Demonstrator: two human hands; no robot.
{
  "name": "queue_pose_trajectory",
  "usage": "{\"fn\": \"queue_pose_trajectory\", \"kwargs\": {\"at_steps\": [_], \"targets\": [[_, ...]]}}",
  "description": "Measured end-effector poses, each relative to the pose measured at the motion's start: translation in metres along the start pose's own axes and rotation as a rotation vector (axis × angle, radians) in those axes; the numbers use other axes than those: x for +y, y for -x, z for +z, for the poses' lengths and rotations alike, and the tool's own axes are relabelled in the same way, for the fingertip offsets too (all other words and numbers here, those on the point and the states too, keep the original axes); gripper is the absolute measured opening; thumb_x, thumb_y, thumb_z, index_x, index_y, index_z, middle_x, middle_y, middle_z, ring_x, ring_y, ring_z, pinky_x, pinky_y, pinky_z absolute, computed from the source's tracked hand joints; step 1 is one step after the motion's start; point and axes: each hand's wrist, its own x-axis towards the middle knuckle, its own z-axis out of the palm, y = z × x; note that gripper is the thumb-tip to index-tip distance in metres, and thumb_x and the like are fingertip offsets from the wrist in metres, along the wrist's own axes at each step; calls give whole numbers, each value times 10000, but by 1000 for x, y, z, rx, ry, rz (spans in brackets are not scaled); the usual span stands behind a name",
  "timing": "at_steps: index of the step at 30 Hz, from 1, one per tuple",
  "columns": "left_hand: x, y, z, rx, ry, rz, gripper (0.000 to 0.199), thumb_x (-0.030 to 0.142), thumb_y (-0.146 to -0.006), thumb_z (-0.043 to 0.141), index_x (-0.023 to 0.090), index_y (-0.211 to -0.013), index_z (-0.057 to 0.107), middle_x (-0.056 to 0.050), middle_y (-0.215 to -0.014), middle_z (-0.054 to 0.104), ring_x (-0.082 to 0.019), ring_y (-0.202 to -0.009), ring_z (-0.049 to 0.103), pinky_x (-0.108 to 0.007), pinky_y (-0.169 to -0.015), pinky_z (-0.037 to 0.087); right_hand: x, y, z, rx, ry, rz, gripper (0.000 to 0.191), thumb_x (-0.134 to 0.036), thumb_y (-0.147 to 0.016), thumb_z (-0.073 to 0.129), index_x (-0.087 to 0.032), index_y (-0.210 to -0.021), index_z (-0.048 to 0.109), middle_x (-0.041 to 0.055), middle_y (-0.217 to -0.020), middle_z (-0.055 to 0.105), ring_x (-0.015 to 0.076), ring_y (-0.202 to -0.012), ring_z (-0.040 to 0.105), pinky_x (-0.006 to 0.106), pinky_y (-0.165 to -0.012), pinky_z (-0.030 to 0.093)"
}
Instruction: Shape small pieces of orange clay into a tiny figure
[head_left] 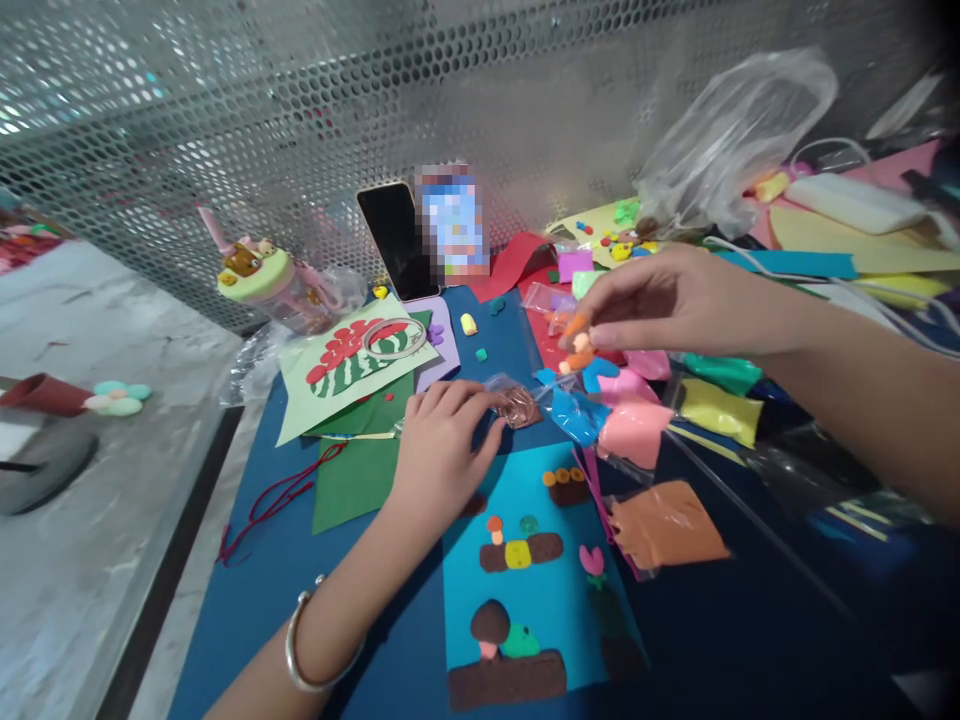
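Observation:
My left hand (450,440) reaches over the top left of a blue sheet (540,600) decorated with clay shapes. Its fingertips touch a small clear packet of brown clay (519,407), and the fingers are apart. Above the colourful clay packets, my right hand (645,310) pinches a small piece of orange clay (577,328) between thumb and fingers. Just below those fingertips is a small orange and peach clay lump (577,355). Near my hands lie a blue clay packet (576,412), a pink one (634,432) and an orange one (671,525).
A cup with a straw (262,280), a dark phone (400,240) and a screen with a blurred picture (454,225) stand at the back. Watermelon artwork (352,365), red cord (277,500) and green paper (352,485) lie left. A plastic bag (735,140) is back right.

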Motion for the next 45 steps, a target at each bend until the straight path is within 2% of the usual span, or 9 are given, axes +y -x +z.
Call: {"fn": "queue_pose_trajectory", "kwargs": {"at_steps": [5,9,17,25,30,33,36,41,45], "targets": [[15,-8,-9,-24,46,73,116,244,-881,541,209,-924,643,-55,-957,683,-247,-909,578,-373,-736,365,9,31,-10,-78,59,79,131,-374,-764,715,-285,-854,745,38,-867,731,177,-805,697,274,-679,568],[38,3,-16,-195,276,79,79,224,-858,583,215,-906,645,-27,-917,690,-224,-898,596,-368,-742,375,13,59,-7,-107,24,191,127,-375,-773,706,-276,-845,741,64,-832,730,175,-760,700,265,-660,559],[87,37,6,-229,337,134,104,285,-814,656,190,-785,627,1,-781,672,-195,-756,585,-354,-647,366,27,111,54,-439,-692,437,158,-300,-827,661,-145,-863,653,66,-839,666,164,-700,710,313,-705,581],[89,35,10,-195,305,123,75,235,-865,594,190,-818,630,16,-799,676,-176,-768,590,-341,-644,357,36,119,60,-421,-916,403,121,-229,-832,652,-123,-890,654,59,-905,614,140,-700,702,308,-712,594],[56,21,-12,-132,247,63,80,267,-875,591,215,-868,651,23,-840,696,-179,-785,604,-339,-677,368,32,118,63,-441,-903,437,118,-241,-823,661,-135,-873,648,47,-933,570,193,-792,713,375,-772,591],[26,0,-28,-112,75,-22,88,274,-861,604,226,-883,675,-4,-899,705,-225,-864,617,-369,-742,388,29,116,57,-446,-790,433,127,-271,-840,641,-153,-888,638,59,-935,606,190,-802,708,343,-751,585],[3,-28,-29,-201,-11,-105,88,238,-830,627,220,-898,680,-25,-931,710,-261,-908,622,-395,-772,418,27,106,41,-399,-408,335,119,-279,-860,614,-187,-919,661,67,-878,684,184,-793,699,286,-714,563],[-9,-85,7,-144,16,-54,220,156,-836,581,182,-1039,660,-64,-1077,693,-249,-984,622,-380,-845,454,32,65,14,43,274,99,117,-359,-801,667,-275,-869,712,38,-1045,709,268,-1068,628,384,-917,504],[-3,-124,42,-99,145,-18,273,163,-823,591,179,-1089,653,-63,-1105,691,-215,-983,628,-322,-833,472,50,31,4,144,440,-53,163,-396,-803,647,-243,-822,700,37,-1274,620,270,-1205,551,438,-1062,397]]}}
